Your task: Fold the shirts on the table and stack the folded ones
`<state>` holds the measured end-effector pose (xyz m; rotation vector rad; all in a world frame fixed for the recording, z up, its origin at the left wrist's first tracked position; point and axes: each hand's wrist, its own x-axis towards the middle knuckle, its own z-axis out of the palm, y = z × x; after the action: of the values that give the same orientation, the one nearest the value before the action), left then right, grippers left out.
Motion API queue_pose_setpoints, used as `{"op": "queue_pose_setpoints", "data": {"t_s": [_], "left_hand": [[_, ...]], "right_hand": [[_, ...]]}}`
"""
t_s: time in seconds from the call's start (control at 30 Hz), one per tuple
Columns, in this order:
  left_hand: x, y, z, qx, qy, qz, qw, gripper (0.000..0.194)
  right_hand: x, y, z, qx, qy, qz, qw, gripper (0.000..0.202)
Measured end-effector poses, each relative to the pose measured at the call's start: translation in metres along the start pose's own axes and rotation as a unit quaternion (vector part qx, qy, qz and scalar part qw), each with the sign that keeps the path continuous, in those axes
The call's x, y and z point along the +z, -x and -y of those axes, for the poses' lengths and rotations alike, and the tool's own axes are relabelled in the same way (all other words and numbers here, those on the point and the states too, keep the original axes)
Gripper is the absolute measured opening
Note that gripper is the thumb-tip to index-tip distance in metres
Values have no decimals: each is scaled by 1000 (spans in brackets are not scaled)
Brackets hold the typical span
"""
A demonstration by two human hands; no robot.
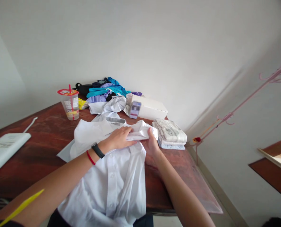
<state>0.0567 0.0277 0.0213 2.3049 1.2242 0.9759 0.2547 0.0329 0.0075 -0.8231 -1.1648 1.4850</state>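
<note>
A white button-up shirt [114,179] lies front up on the table, its lower part hanging over the near edge. Its collar points toward the wall. My left hand [120,137] reaches across the shirt just below the collar, its fingers and thumb closed on the base of the sleeve at the right. My right hand [152,143] grips the outer end of that sleeve, thumb on top and fingers underneath. Between the two hands the sleeve is bunched and slightly raised. The other sleeve spreads out at the left.
Folded clothes [170,132] are stacked at the right, near a white box [151,107]. A clothes heap [107,91] lies by the wall. A plastic cup [70,105] with a straw stands left of it. A white device [8,149] lies far left; a pink coat rack [237,108] leans at right.
</note>
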Motion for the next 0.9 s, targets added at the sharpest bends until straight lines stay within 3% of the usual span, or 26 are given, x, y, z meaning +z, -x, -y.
{"op": "queue_pose_setpoints", "data": {"t_s": [0.17,0.3,0.37,0.43,0.5,0.57,0.77,0.9], "left_hand": [[-25,-7,-5,71,30,-23,997,69],[-19,-9,-10,64,104,-35,992,94],[-9,-7,-12,65,166,26,984,103],[4,-3,-15,79,206,135,966,103],[15,3,-20,77,207,226,949,89],[24,9,-25,61,178,255,949,74],[34,15,-27,59,132,192,971,45],[36,11,-18,4,118,98,988,41]], "right_hand": [[-6,1,19,-41,-54,-42,997,76],[-12,3,34,-65,-107,-59,990,70],[-13,6,38,-58,-95,-57,992,73],[-11,9,40,-52,-71,-69,994,75],[-9,11,41,-40,-62,-78,994,76],[-8,11,42,-30,-76,-73,994,76],[-13,7,47,-79,-145,-113,980,67],[-18,-2,41,-130,-149,-164,966,61]]}}
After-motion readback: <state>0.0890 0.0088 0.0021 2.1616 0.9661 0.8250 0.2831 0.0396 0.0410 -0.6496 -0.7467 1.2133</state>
